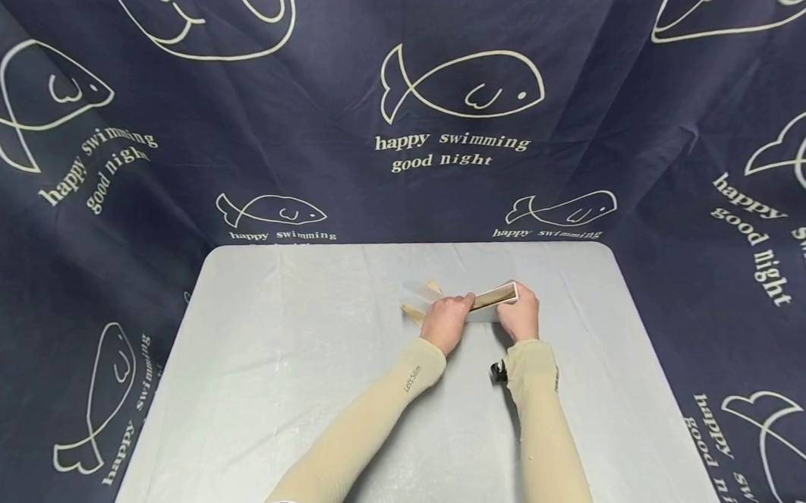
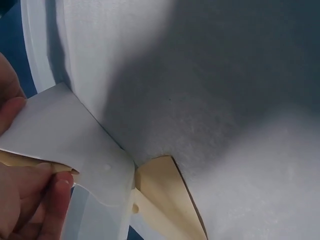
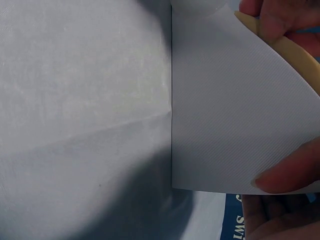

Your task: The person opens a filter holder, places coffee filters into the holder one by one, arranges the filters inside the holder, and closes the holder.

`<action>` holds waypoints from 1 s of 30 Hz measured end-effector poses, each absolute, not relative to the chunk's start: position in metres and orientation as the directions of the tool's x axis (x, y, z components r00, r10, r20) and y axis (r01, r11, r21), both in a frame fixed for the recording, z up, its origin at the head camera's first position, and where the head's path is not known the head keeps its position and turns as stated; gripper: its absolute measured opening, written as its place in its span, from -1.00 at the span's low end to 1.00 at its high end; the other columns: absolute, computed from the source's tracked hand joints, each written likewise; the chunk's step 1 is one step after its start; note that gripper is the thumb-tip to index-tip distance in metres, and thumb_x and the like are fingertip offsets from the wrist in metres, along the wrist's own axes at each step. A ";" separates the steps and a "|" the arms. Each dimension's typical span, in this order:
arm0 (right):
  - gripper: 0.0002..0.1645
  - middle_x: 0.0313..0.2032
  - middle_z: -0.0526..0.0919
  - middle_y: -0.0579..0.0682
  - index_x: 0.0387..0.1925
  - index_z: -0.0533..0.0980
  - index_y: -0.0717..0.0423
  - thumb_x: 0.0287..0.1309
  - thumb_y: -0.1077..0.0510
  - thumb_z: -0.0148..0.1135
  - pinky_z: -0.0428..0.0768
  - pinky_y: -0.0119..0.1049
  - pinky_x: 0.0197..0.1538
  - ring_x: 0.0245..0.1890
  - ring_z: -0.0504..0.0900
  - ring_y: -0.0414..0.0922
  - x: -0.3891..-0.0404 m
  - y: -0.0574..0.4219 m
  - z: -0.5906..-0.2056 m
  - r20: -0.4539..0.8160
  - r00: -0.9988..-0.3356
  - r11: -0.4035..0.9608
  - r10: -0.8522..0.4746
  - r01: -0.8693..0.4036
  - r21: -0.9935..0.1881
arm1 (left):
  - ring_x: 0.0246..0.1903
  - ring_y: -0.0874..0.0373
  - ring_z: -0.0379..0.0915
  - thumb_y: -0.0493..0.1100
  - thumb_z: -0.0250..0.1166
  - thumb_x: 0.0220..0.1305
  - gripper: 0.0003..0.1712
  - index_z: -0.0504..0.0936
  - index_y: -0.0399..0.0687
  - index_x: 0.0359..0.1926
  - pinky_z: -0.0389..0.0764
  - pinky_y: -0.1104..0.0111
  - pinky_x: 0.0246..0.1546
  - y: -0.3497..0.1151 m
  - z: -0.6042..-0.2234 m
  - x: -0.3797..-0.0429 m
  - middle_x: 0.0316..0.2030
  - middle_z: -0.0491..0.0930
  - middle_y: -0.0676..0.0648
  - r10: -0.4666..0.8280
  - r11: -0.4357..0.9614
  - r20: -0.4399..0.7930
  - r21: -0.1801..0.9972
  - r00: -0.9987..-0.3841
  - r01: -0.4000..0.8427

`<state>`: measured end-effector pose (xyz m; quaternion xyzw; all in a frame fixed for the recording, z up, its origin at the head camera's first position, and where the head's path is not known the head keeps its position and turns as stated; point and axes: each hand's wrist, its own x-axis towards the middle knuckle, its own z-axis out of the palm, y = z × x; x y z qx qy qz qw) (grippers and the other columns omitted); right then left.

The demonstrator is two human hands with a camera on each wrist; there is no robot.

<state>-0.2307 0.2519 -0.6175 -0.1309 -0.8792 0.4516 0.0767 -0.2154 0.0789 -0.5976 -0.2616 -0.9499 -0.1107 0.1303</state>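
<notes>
Both hands hold a white, finely ribbed cardboard piece (image 3: 240, 110) with a tan inner side, standing on its long edge on the table; it looks like a narrow open box. My left hand (image 1: 445, 324) pinches its upper edge near the left end, where a tan strip (image 3: 300, 55) shows in the right wrist view. At the right end my right hand (image 1: 523, 312) grips it, thumb on the white face and fingers behind. Tan flaps (image 2: 167, 195) and a translucent sheet-like part (image 2: 100, 217) stick out past the left hand. The inside is mostly hidden.
A table (image 1: 287, 367) under a pale grey, slightly creased cover lies below the hands. Dark blue curtains (image 1: 447, 201) printed with fish and lettering hang behind it and at both sides. A small black device (image 1: 498, 373) sits at the right wrist.
</notes>
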 end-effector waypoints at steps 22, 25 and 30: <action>-0.50 -0.14 0.77 0.29 -0.17 0.67 0.25 -0.22 0.52 0.06 0.62 0.11 0.02 -0.11 0.71 0.26 -0.226 0.252 -0.618 0.024 -0.956 0.571 0.291 0.153 -0.807 | -0.34 0.22 0.69 -0.23 0.29 0.41 -0.76 0.60 0.01 0.07 0.71 0.41 -0.32 0.076 -0.605 -0.209 -0.16 0.68 0.05 0.555 0.821 0.267 -0.020 -0.788 0.571; -0.51 -0.15 0.77 0.28 -0.18 0.67 0.24 -0.22 0.52 0.06 0.62 0.12 0.01 -0.12 0.71 0.27 -0.228 0.251 -0.617 0.033 -0.957 0.574 0.289 0.146 -0.805 | -0.28 0.21 0.70 -0.22 0.28 0.44 -0.77 0.57 0.00 0.07 0.71 0.40 -0.27 0.074 -0.601 -0.208 -0.14 0.67 0.05 0.574 0.805 0.248 0.000 -0.780 0.593; -0.50 -0.14 0.78 0.28 -0.19 0.67 0.24 -0.25 0.51 0.08 0.63 0.11 0.05 -0.09 0.71 0.27 -0.229 0.251 -0.617 0.028 -0.954 0.567 0.299 0.154 -0.809 | -0.21 0.19 0.69 -0.17 0.27 0.46 -0.74 0.54 -0.03 0.11 0.70 0.41 -0.17 0.068 -0.591 -0.205 -0.10 0.65 0.03 0.593 0.781 0.253 0.054 -0.765 0.623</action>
